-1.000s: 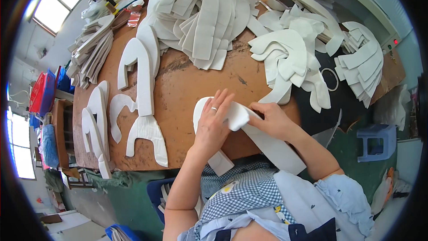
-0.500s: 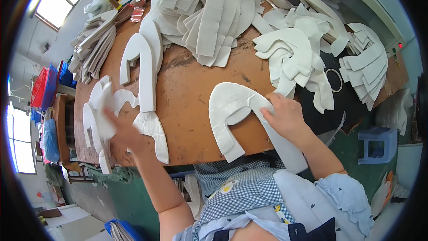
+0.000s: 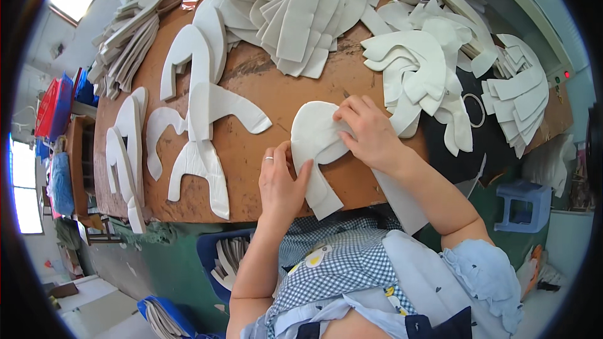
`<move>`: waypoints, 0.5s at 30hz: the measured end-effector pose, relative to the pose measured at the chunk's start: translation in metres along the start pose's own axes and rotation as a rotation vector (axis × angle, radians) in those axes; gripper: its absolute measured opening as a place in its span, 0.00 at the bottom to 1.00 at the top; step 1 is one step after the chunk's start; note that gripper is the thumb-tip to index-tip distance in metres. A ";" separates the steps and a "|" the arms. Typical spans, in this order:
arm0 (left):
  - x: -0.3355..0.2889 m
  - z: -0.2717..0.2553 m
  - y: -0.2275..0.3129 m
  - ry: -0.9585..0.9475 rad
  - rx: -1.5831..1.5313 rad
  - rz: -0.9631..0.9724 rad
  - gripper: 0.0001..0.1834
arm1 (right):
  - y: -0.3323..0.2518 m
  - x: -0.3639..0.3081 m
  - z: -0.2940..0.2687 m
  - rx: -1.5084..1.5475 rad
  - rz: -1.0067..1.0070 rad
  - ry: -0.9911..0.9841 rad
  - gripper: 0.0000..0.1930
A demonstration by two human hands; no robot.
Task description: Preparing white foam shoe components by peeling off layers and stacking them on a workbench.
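Observation:
A white U-shaped foam piece [image 3: 308, 135] lies at the table's front edge, with a smaller curved layer showing inside its bend. My left hand [image 3: 281, 179], a ring on one finger, grips its left edge with the thumb on top. At the upper right of the same piece, my right hand [image 3: 370, 132] pinches it, fingers bent; those fingers hide part of the bend. One long white leg [image 3: 402, 201] runs under my right forearm and over the table edge. Left of my hands, another white curved piece [image 3: 239, 110] juts out from a loose group of foam pieces [image 3: 200, 103].
Large foam stacks [image 3: 301, 25] fill the back of the brown table [image 3: 251, 198]. More curved pieces [image 3: 414, 66] lie at right, near a black sheet [image 3: 446, 150] and a ring [image 3: 472, 110]. Stacks also stand far left. A blue stool [image 3: 523, 206] is at floor right.
My left hand has come from the left-hand pieces to the U-shaped piece. A curved piece now juts right from the left group. My right hand has shifted up and left along the piece.

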State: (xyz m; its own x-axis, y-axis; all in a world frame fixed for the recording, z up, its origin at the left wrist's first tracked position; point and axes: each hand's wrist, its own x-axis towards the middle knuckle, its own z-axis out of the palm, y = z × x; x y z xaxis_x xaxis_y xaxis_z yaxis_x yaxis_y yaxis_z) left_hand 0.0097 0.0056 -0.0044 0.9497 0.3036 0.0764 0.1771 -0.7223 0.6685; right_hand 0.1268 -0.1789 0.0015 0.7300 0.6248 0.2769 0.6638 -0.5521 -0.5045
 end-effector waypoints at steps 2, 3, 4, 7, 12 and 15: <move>-0.003 0.005 -0.003 0.029 -0.065 -0.004 0.18 | -0.001 0.003 0.000 -0.010 -0.071 0.066 0.11; -0.003 0.006 -0.003 0.027 -0.065 -0.007 0.18 | -0.001 0.003 0.000 0.007 -0.114 0.009 0.10; -0.003 0.006 -0.001 0.045 -0.079 -0.025 0.18 | -0.001 0.003 0.000 0.024 -0.155 -0.047 0.08; -0.006 0.013 -0.002 0.120 -0.040 0.032 0.17 | -0.003 0.004 0.002 0.016 -0.158 -0.040 0.06; -0.008 0.014 -0.002 0.173 -0.019 0.069 0.16 | -0.004 -0.003 0.008 0.035 -0.179 0.003 0.05; -0.010 0.012 -0.002 0.133 -0.138 -0.015 0.14 | -0.006 -0.004 0.011 0.030 -0.178 0.028 0.05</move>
State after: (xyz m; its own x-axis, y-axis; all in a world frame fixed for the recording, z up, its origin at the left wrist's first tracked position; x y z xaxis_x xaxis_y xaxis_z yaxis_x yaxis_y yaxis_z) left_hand 0.0033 -0.0029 -0.0155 0.9030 0.4001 0.1566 0.1456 -0.6279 0.7645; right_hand 0.1180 -0.1726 -0.0059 0.6063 0.6952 0.3861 0.7778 -0.4172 -0.4701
